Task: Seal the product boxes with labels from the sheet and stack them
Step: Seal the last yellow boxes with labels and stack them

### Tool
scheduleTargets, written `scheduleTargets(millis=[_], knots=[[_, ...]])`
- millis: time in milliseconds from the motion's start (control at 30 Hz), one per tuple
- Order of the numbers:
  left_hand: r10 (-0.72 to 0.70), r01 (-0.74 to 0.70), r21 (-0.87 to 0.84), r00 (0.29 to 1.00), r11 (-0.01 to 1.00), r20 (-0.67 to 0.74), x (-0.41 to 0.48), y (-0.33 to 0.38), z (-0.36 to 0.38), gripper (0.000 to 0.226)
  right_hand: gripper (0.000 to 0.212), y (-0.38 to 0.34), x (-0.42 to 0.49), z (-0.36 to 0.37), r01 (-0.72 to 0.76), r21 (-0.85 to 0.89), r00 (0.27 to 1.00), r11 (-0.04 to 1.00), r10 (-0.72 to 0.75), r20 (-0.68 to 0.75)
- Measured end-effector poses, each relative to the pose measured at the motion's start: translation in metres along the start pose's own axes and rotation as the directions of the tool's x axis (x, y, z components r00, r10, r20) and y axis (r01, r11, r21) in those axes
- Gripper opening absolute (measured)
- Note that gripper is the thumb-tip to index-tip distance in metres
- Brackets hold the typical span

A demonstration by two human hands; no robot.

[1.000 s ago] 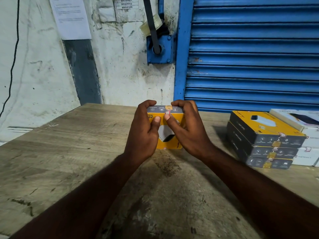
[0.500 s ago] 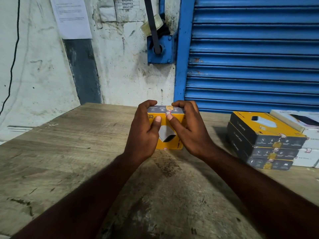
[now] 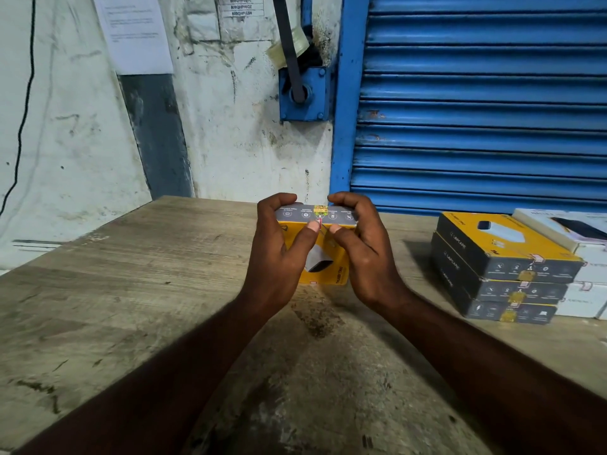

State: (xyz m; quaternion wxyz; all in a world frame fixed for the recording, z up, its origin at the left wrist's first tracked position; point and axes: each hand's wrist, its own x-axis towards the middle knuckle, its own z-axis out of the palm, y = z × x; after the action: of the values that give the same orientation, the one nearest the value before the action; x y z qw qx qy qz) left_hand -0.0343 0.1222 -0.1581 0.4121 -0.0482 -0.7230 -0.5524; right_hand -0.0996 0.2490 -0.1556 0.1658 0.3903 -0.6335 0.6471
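Box [image 3: 323, 264] held on edge over mid table [image 3: 131, 290], dark end face up, yellow front toward cam; bottom edge at or just above the wood, can't tell if touching. L hand [image 3: 276, 257] and R hand [image 3: 368, 257] both wrapped round it: fingers curled over the top and far side, thumbs [image 3: 312, 227] on the front, tips side by side just under the top edge. Label [image 3: 320, 221] sits at ctr of that edge, a small red-edged strip running from end face down onto front, right at the thumb tips. Judgement: step in hand = pressing label down over the flap seam, so seal on this box looks nearly done; whether it lies fully flat can't be read at this res. Done so far, as seen: stack [image 3: 502, 267] of 3 same-type boxes at R side of table, lying flat, roughly squared, each w/ a label on its near end. Left to do: finish rub-down, carry this box R, set it on the stack as no. 4. White boxes [image 3: 588, 290] just beside stack, red-edged tabs on some; sealed or not, unclear. Sheet not in view, no unsealed boxes in view, so can't say how many remain.
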Motion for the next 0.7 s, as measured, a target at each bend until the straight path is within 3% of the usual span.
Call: scheduleTargets(millis=[200, 700], knots=[[-0.001, 0.001, 0.002, 1.000, 1.000, 0.010, -0.002, 0.001, 0.001, 0.055, 0.037, 0.000, 0.001, 0.000, -0.022, 0.001, 1.000, 1.000, 0.022, -0.003], [-0.033, 0.029, -0.051, 0.996, 0.998, -0.083, -0.004, 0.010, 0.004, 0.048, 0.039, -0.010, -0.004, 0.004, 0.040, -0.061, 0.999, 0.997, -0.040, -0.004]])
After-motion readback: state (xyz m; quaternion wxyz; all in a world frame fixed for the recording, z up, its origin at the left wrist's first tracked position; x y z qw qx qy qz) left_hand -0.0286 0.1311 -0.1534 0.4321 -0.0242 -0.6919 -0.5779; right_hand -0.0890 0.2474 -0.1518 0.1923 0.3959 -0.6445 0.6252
